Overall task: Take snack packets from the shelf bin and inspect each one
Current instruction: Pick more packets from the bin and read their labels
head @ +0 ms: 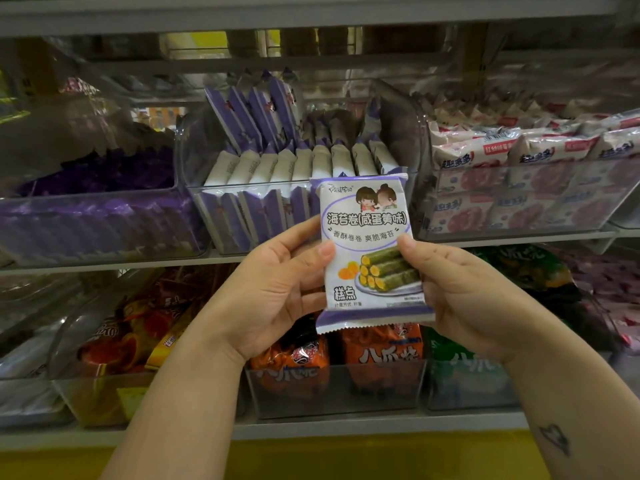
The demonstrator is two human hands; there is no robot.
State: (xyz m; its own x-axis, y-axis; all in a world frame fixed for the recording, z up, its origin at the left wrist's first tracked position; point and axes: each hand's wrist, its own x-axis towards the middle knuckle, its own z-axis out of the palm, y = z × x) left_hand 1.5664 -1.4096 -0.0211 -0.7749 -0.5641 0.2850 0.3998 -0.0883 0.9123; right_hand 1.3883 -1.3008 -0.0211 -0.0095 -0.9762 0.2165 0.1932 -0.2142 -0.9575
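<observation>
Both hands are on it. My left hand (277,289) and right hand (464,292) are grasping the snack packet (367,251) by its two long edges. Each thumb is pressed on the printed front, and the other fingers go out of sight behind it. I'm holding it in mid-air in front of the shelving, at centre view.

Right behind the packet's top is the clear middle bin (249,188), packed with upright purple-and-white packets (301,164) of the same look. The held packet's top seal overlaps that bin's front wall in my view, and I can't tell whether they touch. To the left is a bin of dark purple packets (104,216). To the right is a bin of white-and-red packets (519,188). All three stand side by side on the grey shelf edge (104,266).

Below my hands is the lower shelf, with orange packets (381,348) in a clear lower bin (332,389) and green packets (460,362) just beside them. My wrists cross in front of that row. A yellow band (346,459) runs along the bottom, between my forearms.

For room, the bin fronts make a wall ahead, and my forearms come up from below on either side.

As for the packet, its long axis is close to vertical, with the top leaning slightly left. The crimped seals are at top and bottom, and the printed face is toward me with the lettering upright.
</observation>
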